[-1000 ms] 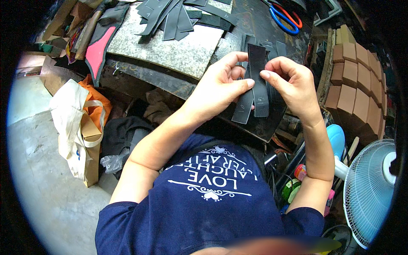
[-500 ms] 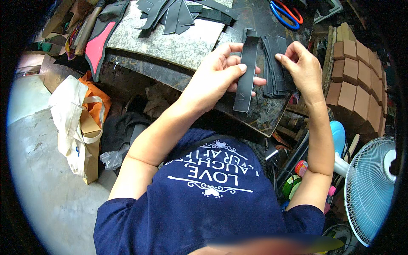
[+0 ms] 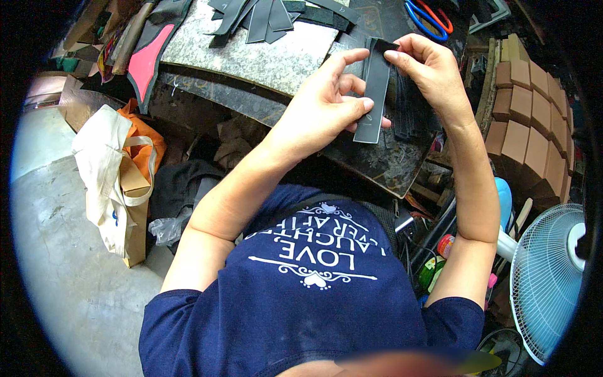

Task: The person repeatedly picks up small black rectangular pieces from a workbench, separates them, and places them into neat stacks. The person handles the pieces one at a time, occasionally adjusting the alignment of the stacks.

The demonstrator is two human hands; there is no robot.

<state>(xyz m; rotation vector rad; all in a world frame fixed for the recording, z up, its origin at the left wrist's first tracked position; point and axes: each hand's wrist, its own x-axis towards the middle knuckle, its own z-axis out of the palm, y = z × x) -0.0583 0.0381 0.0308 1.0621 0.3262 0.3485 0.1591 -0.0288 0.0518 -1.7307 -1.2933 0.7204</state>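
Observation:
My left hand (image 3: 330,103) holds a long dark grey leather strip (image 3: 375,94) by its lower half, thumb pressed on its face. My right hand (image 3: 427,69) pinches the strip's top end between thumb and fingers. The strip hangs upright over a dark work board (image 3: 383,164). Behind it on the board lies a pile of similar dark strips (image 3: 411,110), partly hidden by my right hand.
A grey stone slab (image 3: 264,53) at the back carries several dark cut pieces (image 3: 264,12). Red-and-blue scissors (image 3: 430,16) lie at the top right. Brown blocks (image 3: 534,119) stack at the right, a white fan (image 3: 553,276) below them. Bags (image 3: 116,176) sit on the floor at left.
Both hands have moved up and away from my body. Two strips were held a second ago; now one strip is held, with the others lying behind it.

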